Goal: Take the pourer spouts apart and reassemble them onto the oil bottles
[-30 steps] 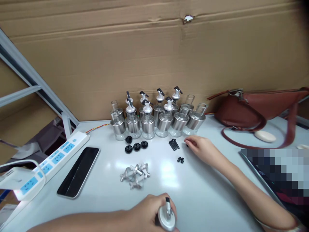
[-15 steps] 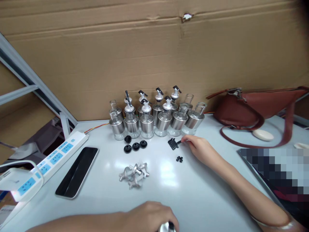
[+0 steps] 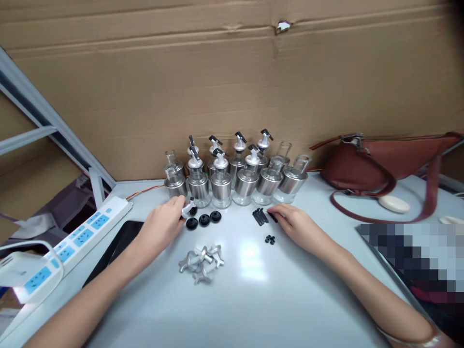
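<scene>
My left hand is closed around a silver bottle pourer with a small black tip, held just left of several round black stoppers. Between the fingertips of my right hand is a thin black lever. Beside it, a few matching black levers lie side by side. Small black caps sit in a cluster a little nearer to me. A loose pile of silver pourer bodies lies at the middle of the table.
Glass bottles with steel bands stand in rows at the back, several topped with pourers. A black phone lies partly under my left forearm. At the left is a white power strip; at the right, a brown bag and a white oval object.
My left hand has moved from the near edge up and left to the black stoppers, carrying the pourer. My right hand has barely shifted and keeps its pinch on the black lever.
</scene>
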Demonstrator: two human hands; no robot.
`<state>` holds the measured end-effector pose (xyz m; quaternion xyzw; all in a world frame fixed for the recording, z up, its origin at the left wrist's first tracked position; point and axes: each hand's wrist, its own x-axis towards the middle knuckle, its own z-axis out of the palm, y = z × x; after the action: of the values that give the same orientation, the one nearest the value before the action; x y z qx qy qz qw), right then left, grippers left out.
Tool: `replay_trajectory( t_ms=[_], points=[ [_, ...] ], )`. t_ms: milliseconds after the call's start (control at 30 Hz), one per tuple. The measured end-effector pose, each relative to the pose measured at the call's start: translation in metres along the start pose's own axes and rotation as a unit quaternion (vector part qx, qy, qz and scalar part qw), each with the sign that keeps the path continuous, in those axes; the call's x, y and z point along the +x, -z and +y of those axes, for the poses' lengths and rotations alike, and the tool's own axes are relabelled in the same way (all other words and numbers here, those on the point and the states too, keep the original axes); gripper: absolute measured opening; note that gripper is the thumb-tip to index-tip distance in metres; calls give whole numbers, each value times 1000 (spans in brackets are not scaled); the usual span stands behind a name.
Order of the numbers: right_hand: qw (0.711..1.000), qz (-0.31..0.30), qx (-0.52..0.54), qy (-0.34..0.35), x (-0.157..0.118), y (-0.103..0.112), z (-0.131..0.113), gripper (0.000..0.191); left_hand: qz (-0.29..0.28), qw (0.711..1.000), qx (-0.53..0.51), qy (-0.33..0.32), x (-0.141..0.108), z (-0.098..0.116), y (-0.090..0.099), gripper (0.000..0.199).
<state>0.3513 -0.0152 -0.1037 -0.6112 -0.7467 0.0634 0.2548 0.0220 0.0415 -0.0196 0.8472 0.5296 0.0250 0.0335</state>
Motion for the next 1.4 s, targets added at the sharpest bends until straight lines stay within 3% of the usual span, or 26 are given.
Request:
replay_trajectory(
  t_ms=[167,367,667,1033,1400],
  points=[
    [999,5,21,-27,0,1,-4,32,-5,1000,1,12,9,0,-23,13],
    [998,-2,59,-35,0,4,-8,31,17,999,-29,-9,20,-11,-36,6],
    [996,-20,75,-52,-2,6,-15,28,44,996,-57,-56,14,-7,-31,22],
    [996,-9,65,-61,-1,13,-19,28,69,989,-101,-79,16,-9,-36,23],
    [995,-18,55,-82,-1,19,-25,30,11,986,-129,-108,14,-10,-34,31]
  ],
)
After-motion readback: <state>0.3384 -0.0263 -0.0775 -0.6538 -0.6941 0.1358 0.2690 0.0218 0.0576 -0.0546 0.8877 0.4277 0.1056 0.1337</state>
